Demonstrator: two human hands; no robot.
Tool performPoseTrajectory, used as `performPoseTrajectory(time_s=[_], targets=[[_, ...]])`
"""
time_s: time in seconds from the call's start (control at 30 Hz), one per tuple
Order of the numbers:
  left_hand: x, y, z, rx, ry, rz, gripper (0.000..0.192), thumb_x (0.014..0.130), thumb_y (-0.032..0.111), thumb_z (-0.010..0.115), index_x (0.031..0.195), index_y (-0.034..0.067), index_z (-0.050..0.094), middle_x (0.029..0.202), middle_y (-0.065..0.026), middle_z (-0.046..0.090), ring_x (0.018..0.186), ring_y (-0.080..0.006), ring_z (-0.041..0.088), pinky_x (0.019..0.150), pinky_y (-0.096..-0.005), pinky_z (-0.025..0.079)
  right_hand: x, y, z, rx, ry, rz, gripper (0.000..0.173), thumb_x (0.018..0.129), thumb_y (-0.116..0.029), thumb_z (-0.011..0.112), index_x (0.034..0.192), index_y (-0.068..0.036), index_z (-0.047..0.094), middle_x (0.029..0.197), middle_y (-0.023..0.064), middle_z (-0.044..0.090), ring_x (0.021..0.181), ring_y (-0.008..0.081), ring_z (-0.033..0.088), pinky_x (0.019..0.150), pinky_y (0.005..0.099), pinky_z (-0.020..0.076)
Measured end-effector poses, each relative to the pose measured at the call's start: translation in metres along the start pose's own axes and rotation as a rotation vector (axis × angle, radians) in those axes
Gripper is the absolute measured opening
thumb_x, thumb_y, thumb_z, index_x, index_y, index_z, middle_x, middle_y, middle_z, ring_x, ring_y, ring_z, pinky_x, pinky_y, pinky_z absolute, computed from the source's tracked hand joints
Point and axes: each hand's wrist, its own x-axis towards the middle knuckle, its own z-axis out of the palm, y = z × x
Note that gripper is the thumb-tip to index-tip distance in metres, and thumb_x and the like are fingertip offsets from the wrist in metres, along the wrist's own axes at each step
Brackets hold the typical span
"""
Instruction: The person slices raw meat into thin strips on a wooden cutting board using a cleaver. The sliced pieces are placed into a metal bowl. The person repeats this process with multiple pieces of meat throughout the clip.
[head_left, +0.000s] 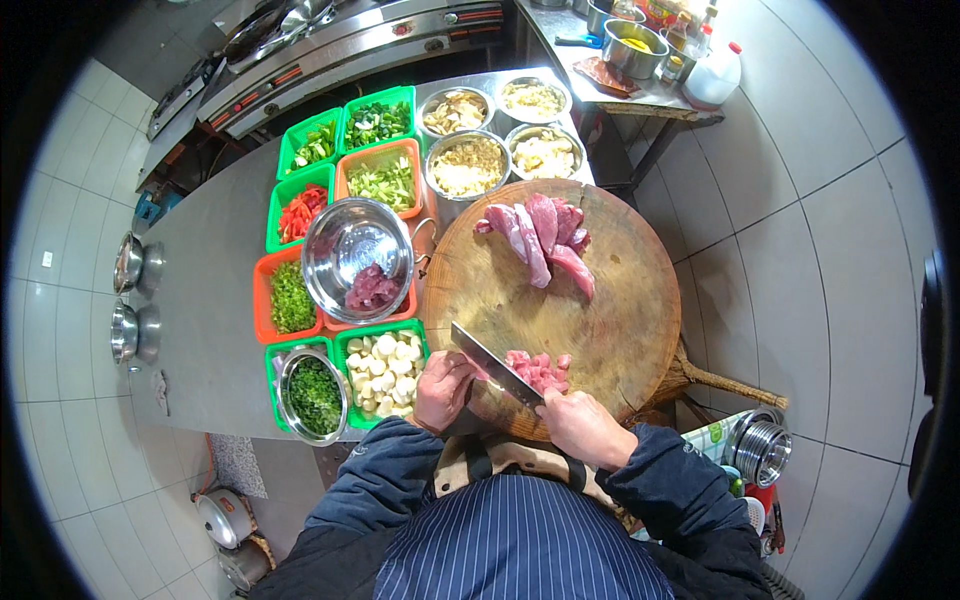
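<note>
My right hand (589, 429) grips the handle of a cleaver (491, 363), whose blade slants down to the right over the round wooden chopping block (630, 322). On the blade's left side, the bent fingers of my left hand (442, 390) hold a piece of raw meat (477, 367) at the block's near left edge. Diced meat (538, 369) lies in a small heap to the right of the blade. Several long strips of raw meat (541, 225) rest on the far part of the block. A steel bowl (358, 232) with some cut meat (372, 288) stands left of the block.
Green and orange baskets of cut vegetables (304, 135) and white mushrooms or bulbs (384, 367) stand left. Steel bowls of chopped ingredients (469, 165) sit beyond the block. A bowl of chopped greens (313, 396) stands near left. A side table (562, 75) holds bottles and pots.
</note>
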Motion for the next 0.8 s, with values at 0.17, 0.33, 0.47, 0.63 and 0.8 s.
performPoseTrajectory(time_s=[0.17,0.33,0.47,0.63,0.8], targets=[[-0.002,-0.003,0.000,-0.020,-0.008,-0.014,0.020,0.070,0.000,0.077,0.089,0.004,0.069,0.092,-0.0101,0.063,0.087,-0.0301,0.061,0.075,-0.0379,0.051,0.006,0.001,0.010,0.010,0.033,-0.064,0.019,0.092,-0.009,0.058,0.087,0.006,0.049,0.070,0.0285,0.060,0.074,0.0463,0.064,0.067,0.0517,0.0499],[-0.003,-0.007,-0.004,-0.025,-0.069,-0.004,0.018,0.073,0.000,0.075,0.089,0.003,0.069,0.094,-0.0102,0.063,0.087,-0.0306,0.061,0.078,-0.0383,0.052,0.024,-0.001,0.023,0.045,0.126,-0.123,0.017,0.091,-0.009,0.057,0.088,0.007,0.052,0.071,0.0294,0.061,0.072,0.0462,0.064,0.067,0.0521,0.0496],[-0.002,-0.011,-0.004,-0.015,-0.056,0.038,0.017,0.073,-0.002,0.073,0.088,0.004,0.069,0.093,-0.0103,0.063,0.087,-0.0308,0.062,0.078,-0.0386,0.052,0.060,-0.026,0.033,0.031,0.162,-0.037,0.013,0.084,-0.006,0.056,0.085,0.007,0.056,0.078,0.0305,0.065,0.075,0.0446,0.068,0.064,0.0513,0.0535],[-0.005,-0.014,-0.006,0.007,-0.064,0.056,0.018,0.071,-0.003,0.074,0.087,0.004,0.068,0.093,-0.0107,0.064,0.089,-0.0315,0.063,0.076,-0.0388,0.053,0.070,-0.029,0.037,-0.047,0.217,-0.075,0.021,0.084,-0.015,0.062,0.086,0.006,0.058,0.078,0.0297,0.066,0.075,0.0424,0.069,0.066,0.0511,0.0547],[-0.009,-0.013,-0.004,0.025,-0.042,0.053,0.019,0.071,-0.003,0.074,0.087,0.004,0.068,0.093,-0.0102,0.064,0.088,-0.0308,0.062,0.077,-0.0387,0.052,0.038,-0.004,0.034,0.015,0.098,-0.047,0.015,0.085,-0.006,0.054,0.093,0.007,0.056,0.081,0.0307,0.066,0.079,0.0464,0.067,0.072,0.0529,0.0529]])
